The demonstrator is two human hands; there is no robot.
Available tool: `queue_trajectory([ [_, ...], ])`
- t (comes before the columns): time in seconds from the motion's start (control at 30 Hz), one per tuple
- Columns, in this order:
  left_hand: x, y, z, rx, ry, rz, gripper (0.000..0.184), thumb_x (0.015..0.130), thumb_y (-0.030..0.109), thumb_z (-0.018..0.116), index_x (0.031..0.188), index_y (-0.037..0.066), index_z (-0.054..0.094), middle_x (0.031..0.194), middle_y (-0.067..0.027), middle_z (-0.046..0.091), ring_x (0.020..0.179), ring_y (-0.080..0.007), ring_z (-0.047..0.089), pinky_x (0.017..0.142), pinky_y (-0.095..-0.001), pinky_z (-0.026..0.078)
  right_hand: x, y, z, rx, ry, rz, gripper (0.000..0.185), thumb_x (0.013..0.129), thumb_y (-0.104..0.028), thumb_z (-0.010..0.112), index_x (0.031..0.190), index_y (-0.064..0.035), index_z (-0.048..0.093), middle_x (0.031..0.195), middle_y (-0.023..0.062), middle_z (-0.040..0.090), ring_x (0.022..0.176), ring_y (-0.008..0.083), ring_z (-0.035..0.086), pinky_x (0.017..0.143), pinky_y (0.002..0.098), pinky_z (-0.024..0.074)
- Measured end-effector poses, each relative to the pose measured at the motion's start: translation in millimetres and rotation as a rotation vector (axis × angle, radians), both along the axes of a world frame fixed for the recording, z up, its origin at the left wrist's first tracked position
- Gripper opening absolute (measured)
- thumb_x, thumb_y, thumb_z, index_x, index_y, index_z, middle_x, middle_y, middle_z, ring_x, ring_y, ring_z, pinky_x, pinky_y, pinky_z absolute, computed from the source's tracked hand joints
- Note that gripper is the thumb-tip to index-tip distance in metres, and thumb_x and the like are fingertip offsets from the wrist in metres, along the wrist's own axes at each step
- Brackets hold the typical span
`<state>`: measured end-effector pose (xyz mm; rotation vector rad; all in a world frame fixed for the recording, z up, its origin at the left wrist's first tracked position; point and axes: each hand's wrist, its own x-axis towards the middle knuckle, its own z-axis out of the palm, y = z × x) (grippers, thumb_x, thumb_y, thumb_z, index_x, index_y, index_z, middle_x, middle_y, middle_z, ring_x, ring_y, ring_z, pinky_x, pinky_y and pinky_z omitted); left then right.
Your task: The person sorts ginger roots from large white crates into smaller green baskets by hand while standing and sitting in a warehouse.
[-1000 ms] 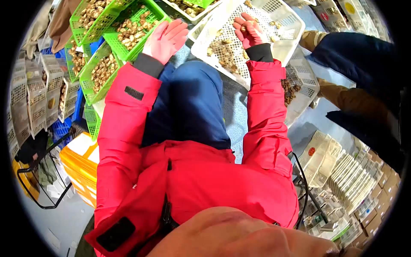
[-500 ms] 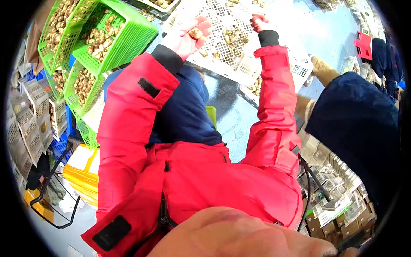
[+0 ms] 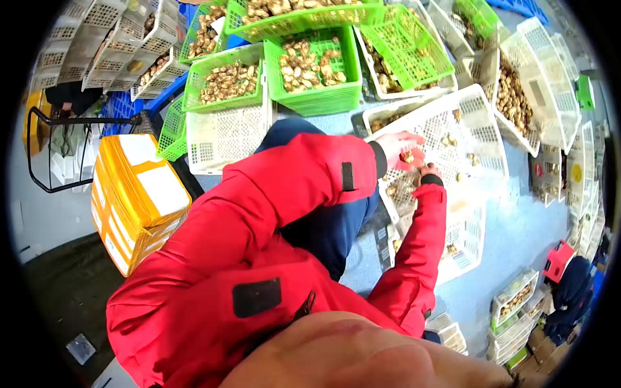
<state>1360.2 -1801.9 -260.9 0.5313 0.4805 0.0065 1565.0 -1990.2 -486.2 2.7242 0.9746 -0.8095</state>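
Observation:
My left hand (image 3: 396,146) reaches over a white perforated crate (image 3: 482,126), palm partly up. Its fingers curl around a small brown-and-cream lump of produce (image 3: 407,157), which may be a mushroom or a bulb. Just below it, my right hand (image 3: 429,171) is closed, fingertips pressed together near the left palm. Whether anything sits in those fingers is hidden. Several similar loose pieces (image 3: 448,140) are scattered across the crate around both hands.
Green crates of the same lumps (image 3: 310,68) stand at the top, near stacked white crates (image 3: 540,77). A yellow-and-white taped box (image 3: 139,194) is at left, beside a black metal frame (image 3: 39,152). More stacked crates (image 3: 514,310) stand at lower right.
The view has turned, so the crates and box appear elsewhere. My hands have come close together; the lump stays in my left hand. The nearby person in dark clothing at right is out of view.

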Motion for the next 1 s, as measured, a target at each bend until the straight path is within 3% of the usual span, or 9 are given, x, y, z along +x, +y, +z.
queue_trajectory([
  [0.17, -33.8, 83.0, 68.8, 0.128, 0.005, 0.307, 0.036, 0.081, 0.019, 0.055, 0.113, 0.005, 0.047, 0.097, -0.0132, 0.058, 0.087, -0.0234, 0.059, 0.066, -0.0359, 0.048, -15.8, 9.9, 71.4, 0.223, 0.021, -0.309, 0.033, 0.072, -0.038, 0.056, 0.097, -0.0174, 0.063, 0.088, 0.0091, 0.064, 0.086, 0.0259, 0.06, 0.081, 0.0376, 0.0434],
  [0.2, -39.1, 126.8, 41.0, 0.203, -0.352, 0.373, 0.036, 0.082, 0.019, 0.053, 0.114, 0.003, 0.046, 0.101, -0.0151, 0.057, 0.087, -0.0243, 0.059, 0.067, -0.0358, 0.048, -9.6, 12.4, 74.7, 0.192, 0.084, -0.295, 0.035, 0.072, -0.037, 0.055, 0.101, -0.0176, 0.062, 0.09, 0.0102, 0.064, 0.087, 0.0247, 0.06, 0.08, 0.0359, 0.044],
  [0.33, -111.3, 245.1, 114.1, 0.81, -0.029, 0.781, 0.036, 0.087, 0.021, 0.048, 0.115, -0.001, 0.046, 0.106, -0.0121, 0.056, 0.095, -0.0201, 0.055, 0.074, -0.032, 0.048, -10.8, 25.7, 96.2, 0.202, 0.021, -0.251, 0.034, 0.074, -0.041, 0.051, 0.1, -0.0219, 0.062, 0.087, 0.0095, 0.064, 0.085, 0.0273, 0.06, 0.077, 0.0363, 0.0459],
  [0.37, -121.9, 270.8, 117.8, 1.222, 0.017, 0.678, 0.037, 0.086, 0.02, 0.049, 0.118, 0.002, 0.045, 0.109, -0.0091, 0.054, 0.098, -0.0178, 0.053, 0.08, -0.0295, 0.045, 8.7, 14.7, 64.6, 0.311, 0.01, -0.202, 0.033, 0.076, -0.041, 0.049, 0.099, -0.0209, 0.062, 0.088, 0.011, 0.063, 0.086, 0.0287, 0.059, 0.077, 0.0374, 0.0459],
  [0.4, -145.2, 360.4, 54.2, 0.963, -0.234, 0.506, 0.038, 0.086, 0.018, 0.05, 0.121, 0.006, 0.044, 0.111, -0.0058, 0.053, 0.098, -0.0162, 0.052, 0.084, -0.0267, 0.042, 16.5, 3.6, 64.4, 0.29, -0.005, -0.178, 0.033, 0.077, -0.04, 0.049, 0.099, -0.0199, 0.062, 0.089, 0.0118, 0.063, 0.086, 0.0295, 0.059, 0.077, 0.0382, 0.0458],
  [0.47, -143.8, 338.4, 101.0, 1.563, 0.382, 0.334, 0.037, 0.087, 0.016, 0.045, 0.122, 0.002, 0.044, 0.119, -0.0077, 0.049, 0.105, -0.0157, 0.049, 0.088, -0.0267, 0.039, 38.0, -13.0, 39.3, 0.551, 0.102, -0.375, 0.033, 0.077, -0.04, 0.048, 0.099, -0.0187, 0.061, 0.091, 0.0118, 0.062, 0.088, 0.0295, 0.059, 0.077, 0.0373, 0.0455],
  [0.6, -149.7, 289.3, 132.2, 1.295, 0.182, 0.746, 0.038, 0.088, 0.017, 0.047, 0.121, -0.001, 0.042, 0.12, -0.0127, 0.049, 0.113, -0.0175, 0.044, 0.096, -0.0294, 0.033, 51.1, -23.9, 67.8, 0.578, 0.103, -0.719, 0.024, 0.08, -0.024, 0.052, 0.098, -0.0119, 0.063, 0.072, 0.0025, 0.063, 0.056, 0.0102, 0.056, 0.05, 0.0232, 0.0437],
  [0.8, -145.9, 423.3, 43.6, 1.59, 0.581, 0.57, 0.049, 0.076, 0.03, 0.066, 0.107, -0.005, 0.052, 0.09, -0.0052, 0.061, 0.076, -0.0111, 0.055, 0.072, -0.0227, 0.043, 19.6, -51.2, 96.6, 0.342, 0.453, -1.015, 0.026, 0.081, -0.028, 0.054, 0.099, -0.0099, 0.058, 0.081, 0.007, 0.064, 0.056, 0.0168, 0.059, 0.048, 0.0305, 0.0461],
  [1.0, -116.2, 436.6, 42.4, 1.997, 1.418, -0.194, 0.074, 0.065, 0.062, 0.056, 0.118, 0.01, 0.051, 0.115, -0.0132, 0.054, 0.11, -0.0256, 0.049, 0.093, -0.0358, 0.035, 1.9, -28.5, 56.0, 0.122, 0.074, -0.668, 0.034, 0.078, -0.021, 0.058, 0.11, -0.012, 0.048, 0.09, 0.0094, 0.061, 0.069, 0.02, 0.058, 0.056, 0.0326, 0.0469],
])
